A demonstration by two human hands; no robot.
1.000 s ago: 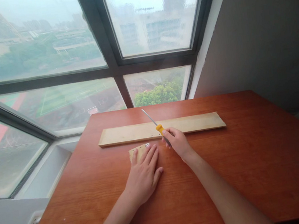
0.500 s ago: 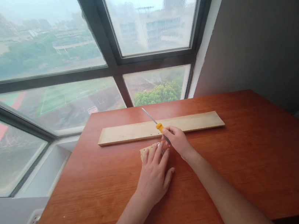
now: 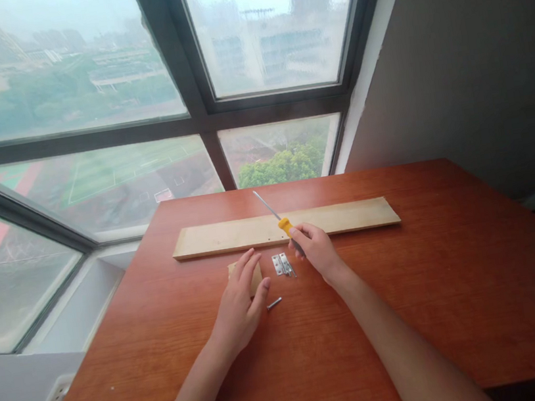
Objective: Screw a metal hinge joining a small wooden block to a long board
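Note:
A screwdriver (image 3: 285, 225) with a yellow and dark handle is gripped in my right hand (image 3: 318, 250), its metal shaft pointing up and to the left above the long board (image 3: 223, 236). My left hand (image 3: 237, 307) reaches over a small wooden piece (image 3: 256, 282), fingers stretched out and thumb apart. Much of that piece is hidden beneath the fingers. Between my hands lies a metal hinge (image 3: 277, 264) with small screws (image 3: 291, 268) against its right side. A single longer screw (image 3: 274, 303) rests just right of my left thumb.
The long pale board lies across the far part of the reddish wooden table (image 3: 442, 309), with small holes near its front edge. Behind the table are framed windows (image 3: 207, 123). A grey wall (image 3: 468, 66) stands at the right, and power sockets (image 3: 58, 394) are low at the left.
My left hand has moved left and the small wooden piece has shifted left with it. The hinge and screws that were mostly covered are now exposed. My right hand keeps the screwdriver nearly still.

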